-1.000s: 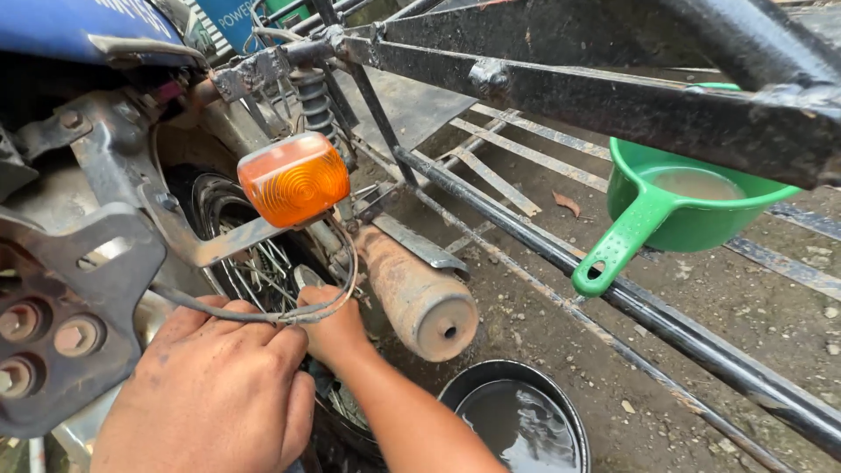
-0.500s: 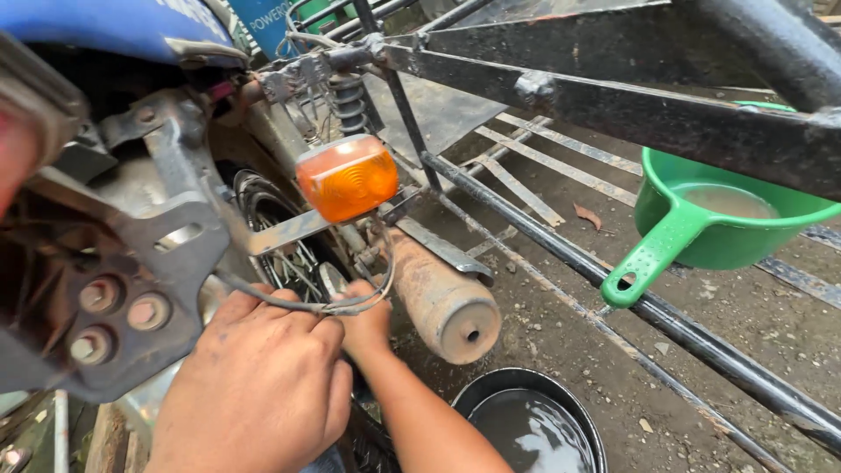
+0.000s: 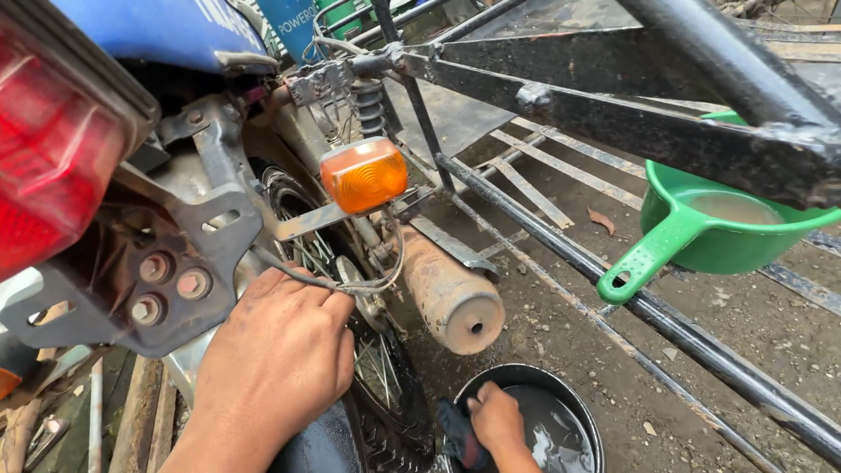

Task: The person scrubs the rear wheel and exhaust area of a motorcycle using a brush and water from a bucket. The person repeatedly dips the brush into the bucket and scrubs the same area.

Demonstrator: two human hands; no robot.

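Head view, right hand (image 3: 499,419) dipping cloth (image 3: 457,435), water-filled black basin (image 3: 578,412)

I am seeing an orange ribbed turn signal (image 3: 363,174), a red tail light (image 3: 54,149), a blue motorcycle body (image 3: 149,31), a rust-brown exhaust pipe (image 3: 447,293), a green dipper (image 3: 710,229), a black basin (image 3: 561,412) and a black frame (image 3: 631,123).

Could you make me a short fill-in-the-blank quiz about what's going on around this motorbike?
1. The turn signal above the rusty exhaust pipe is ____ in colour.
2. The right hand dips a dark cloth into a round black ____.
3. The left hand rests on the rear ____.
4. The dipper beside the black frame is ____.

Missing words: orange; basin; wheel; green
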